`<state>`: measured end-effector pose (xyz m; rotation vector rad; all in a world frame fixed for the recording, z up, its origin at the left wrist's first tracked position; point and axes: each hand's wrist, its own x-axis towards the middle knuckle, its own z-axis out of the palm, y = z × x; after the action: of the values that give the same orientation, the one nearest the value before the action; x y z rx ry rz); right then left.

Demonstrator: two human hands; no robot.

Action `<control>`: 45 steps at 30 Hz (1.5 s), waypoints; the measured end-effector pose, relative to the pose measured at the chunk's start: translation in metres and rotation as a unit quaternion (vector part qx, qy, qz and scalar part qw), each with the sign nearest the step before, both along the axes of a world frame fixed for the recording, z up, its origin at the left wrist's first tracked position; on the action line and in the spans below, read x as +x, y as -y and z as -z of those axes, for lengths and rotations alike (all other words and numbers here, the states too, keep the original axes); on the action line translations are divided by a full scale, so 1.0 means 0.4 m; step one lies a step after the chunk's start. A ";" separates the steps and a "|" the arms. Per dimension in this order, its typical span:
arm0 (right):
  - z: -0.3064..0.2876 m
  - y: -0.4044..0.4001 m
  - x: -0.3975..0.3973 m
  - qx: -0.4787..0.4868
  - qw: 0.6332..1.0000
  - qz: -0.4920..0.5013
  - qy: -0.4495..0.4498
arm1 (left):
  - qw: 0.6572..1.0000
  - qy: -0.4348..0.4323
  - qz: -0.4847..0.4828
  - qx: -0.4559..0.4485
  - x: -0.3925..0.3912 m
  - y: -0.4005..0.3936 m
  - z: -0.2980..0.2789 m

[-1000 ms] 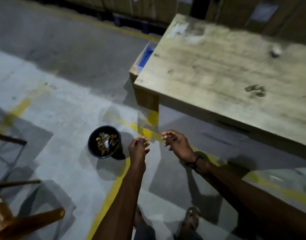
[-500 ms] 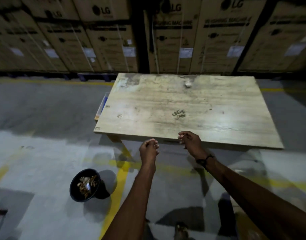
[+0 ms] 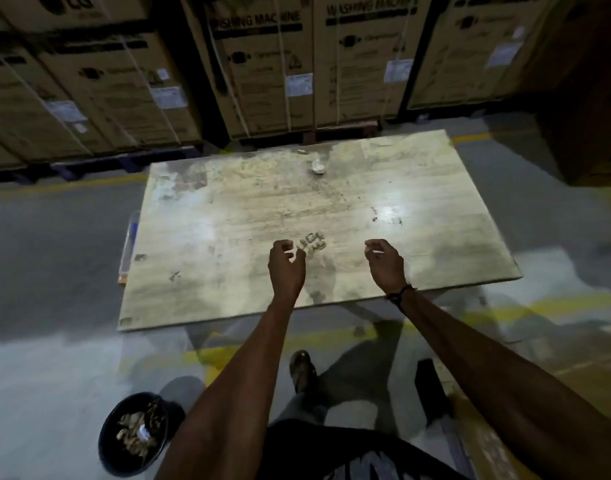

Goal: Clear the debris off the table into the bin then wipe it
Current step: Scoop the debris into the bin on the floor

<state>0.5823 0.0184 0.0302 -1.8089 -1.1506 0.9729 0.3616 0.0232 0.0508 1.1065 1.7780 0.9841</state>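
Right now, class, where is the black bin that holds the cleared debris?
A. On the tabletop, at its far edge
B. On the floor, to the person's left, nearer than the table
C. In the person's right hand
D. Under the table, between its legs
B: the black bin, with scraps inside, stands on the grey floor at lower left, beside the left forearm and short of the table's near edge.

table (image 3: 227,271): worn glossy wood | bin (image 3: 106,441): black plastic | boxes (image 3: 359,64): cardboard
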 end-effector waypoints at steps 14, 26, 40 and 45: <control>0.338 -0.274 0.103 -0.100 0.950 0.133 0.265 | 0.928 -0.294 0.229 0.023 0.098 -0.245 0.386; 0.379 -0.547 0.060 0.007 0.926 -0.062 0.371 | 0.921 -0.306 0.221 0.098 0.140 -0.607 0.389; 0.363 -0.951 -0.013 0.077 0.947 -0.173 0.261 | 0.949 -0.200 0.176 0.170 0.078 -0.923 0.360; 0.346 -1.095 -0.048 0.085 0.958 -0.217 0.168 | 0.943 -0.215 0.206 0.147 0.021 -1.099 0.374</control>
<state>0.5630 0.4563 -0.1080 -1.6534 -1.8430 0.7850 0.3700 0.4628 -0.0987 1.9123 1.6464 0.8027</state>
